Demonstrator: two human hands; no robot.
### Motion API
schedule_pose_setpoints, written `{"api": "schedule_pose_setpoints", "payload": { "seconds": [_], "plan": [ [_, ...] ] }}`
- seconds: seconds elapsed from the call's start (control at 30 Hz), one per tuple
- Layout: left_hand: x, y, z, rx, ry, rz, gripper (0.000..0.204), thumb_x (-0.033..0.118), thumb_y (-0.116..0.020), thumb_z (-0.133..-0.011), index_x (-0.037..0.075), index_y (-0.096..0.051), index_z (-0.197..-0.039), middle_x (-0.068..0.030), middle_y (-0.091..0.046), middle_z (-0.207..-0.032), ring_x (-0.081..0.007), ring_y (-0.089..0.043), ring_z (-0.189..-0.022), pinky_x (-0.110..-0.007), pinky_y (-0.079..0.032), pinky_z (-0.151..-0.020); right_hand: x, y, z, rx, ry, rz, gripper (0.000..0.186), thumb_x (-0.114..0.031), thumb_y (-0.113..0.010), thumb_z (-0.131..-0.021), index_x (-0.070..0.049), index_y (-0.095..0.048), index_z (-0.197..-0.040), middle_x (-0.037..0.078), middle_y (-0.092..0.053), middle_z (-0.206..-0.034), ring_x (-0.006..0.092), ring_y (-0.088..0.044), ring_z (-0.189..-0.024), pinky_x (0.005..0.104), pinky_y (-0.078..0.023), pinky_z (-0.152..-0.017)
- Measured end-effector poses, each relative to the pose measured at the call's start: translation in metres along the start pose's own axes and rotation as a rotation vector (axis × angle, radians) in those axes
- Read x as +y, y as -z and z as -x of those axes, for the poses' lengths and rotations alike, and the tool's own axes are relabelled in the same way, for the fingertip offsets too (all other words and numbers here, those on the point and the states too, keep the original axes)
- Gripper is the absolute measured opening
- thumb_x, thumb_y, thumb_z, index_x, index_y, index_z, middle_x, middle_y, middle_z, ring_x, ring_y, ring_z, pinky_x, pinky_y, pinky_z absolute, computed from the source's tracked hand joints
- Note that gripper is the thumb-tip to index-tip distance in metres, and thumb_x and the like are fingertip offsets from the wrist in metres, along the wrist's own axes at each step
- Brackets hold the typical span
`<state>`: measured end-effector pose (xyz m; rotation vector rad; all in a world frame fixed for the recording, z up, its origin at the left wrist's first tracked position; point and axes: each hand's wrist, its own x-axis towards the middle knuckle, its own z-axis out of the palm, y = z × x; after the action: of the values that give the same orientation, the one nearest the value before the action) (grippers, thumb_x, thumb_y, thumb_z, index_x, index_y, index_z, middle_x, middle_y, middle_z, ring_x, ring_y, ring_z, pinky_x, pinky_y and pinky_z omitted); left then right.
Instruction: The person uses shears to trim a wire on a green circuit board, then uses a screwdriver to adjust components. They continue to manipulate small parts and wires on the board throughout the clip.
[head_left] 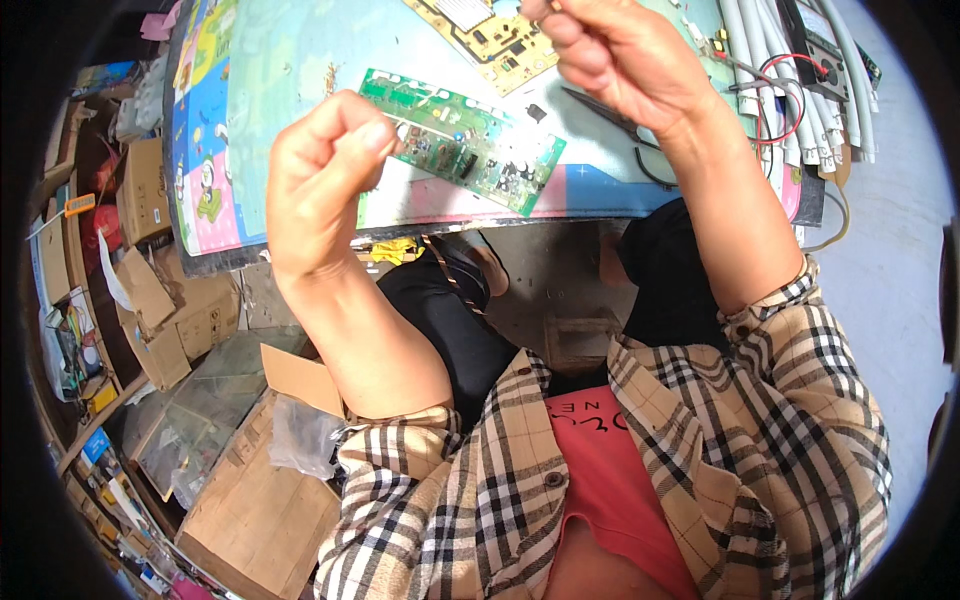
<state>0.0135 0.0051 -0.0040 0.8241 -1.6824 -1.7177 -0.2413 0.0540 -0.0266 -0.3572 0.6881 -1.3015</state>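
My left hand (322, 185) is raised over the table's near left part, fingers curled and thumb pressed against them. What they hold, if anything, is hidden. Just right of it lies a green circuit board (470, 140) covered with small components. My right hand (630, 65) is up near the top edge, finger and thumb pinched together; I cannot make out what is between them. Below that hand, partly covered, is a yellowish circuit board (505, 62) with a pale ribbed metal part. A dark pointed tool (603, 112) rests beside my right wrist, and a small black part (537, 113) sits between the boards.
The table has a light green mat (290, 50) with a cartoon border. Grey tubes (765, 60), a dark meter (815, 50) and a red lead (800, 95) lie at the right. Cardboard boxes (145, 195) and a wooden box (265, 500) stand on the left.
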Motion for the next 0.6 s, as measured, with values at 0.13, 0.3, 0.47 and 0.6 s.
{"api": "schedule_pose_setpoints", "payload": {
  "seconds": [0.13,0.3,0.47,0.6],
  "plan": [
    [-0.012,0.003,-0.01,-0.027,0.227,-0.232,0.018,0.017,-0.061,-0.088,0.003,-0.058,-0.077,0.0072,-0.046,-0.061,-0.0013,-0.034,-0.055,-0.021,-0.026,-0.051,-0.008,0.003,0.004,-0.201,0.019,-0.038,0.026,-0.022,-0.043,-0.099,0.0,-0.057,-0.101,0.001,-0.057,-0.068,0.008,-0.044,-0.042,0.021,-0.035,-0.039],
    [-0.026,-0.023,-0.014,0.013,0.008,-0.54,0.019,0.016,-0.063,-0.088,-0.001,-0.061,-0.093,-0.0062,-0.062,-0.087,-0.0117,-0.057,-0.082,-0.025,-0.045,-0.075,0.006,0.005,-0.001,-0.241,0.068,0.475,0.028,-0.025,-0.046,-0.098,0.0,-0.058,-0.097,0.005,-0.062,-0.071,0.0062,-0.057,-0.055,0.0167,-0.046,-0.049],
    [-0.019,-0.047,-0.017,-0.092,0.01,0.033,0.023,0.019,-0.063,-0.09,-0.001,-0.059,-0.101,-0.0034,-0.061,-0.081,-0.0097,-0.056,-0.08,-0.025,-0.046,-0.074,0.025,-0.005,-0.001,-0.337,-0.019,0.358,0.027,-0.024,-0.045,-0.098,-0.001,-0.058,-0.097,0.002,-0.058,-0.068,0.0053,-0.054,-0.052,0.0165,-0.044,-0.047],
    [-0.016,-0.031,-0.02,-0.051,0.258,0.047,0.012,0.012,-0.058,-0.092,0.001,-0.059,-0.086,0.0009,-0.057,-0.073,-0.002,-0.048,-0.066,-0.019,-0.04,-0.061,0.025,-0.005,-0.002,-0.265,0.008,0.376,0.026,-0.026,-0.051,-0.096,-0.002,-0.061,-0.096,0.0,-0.058,-0.07,0.0043,-0.054,-0.055,0.0156,-0.044,-0.049]
  ]
}}
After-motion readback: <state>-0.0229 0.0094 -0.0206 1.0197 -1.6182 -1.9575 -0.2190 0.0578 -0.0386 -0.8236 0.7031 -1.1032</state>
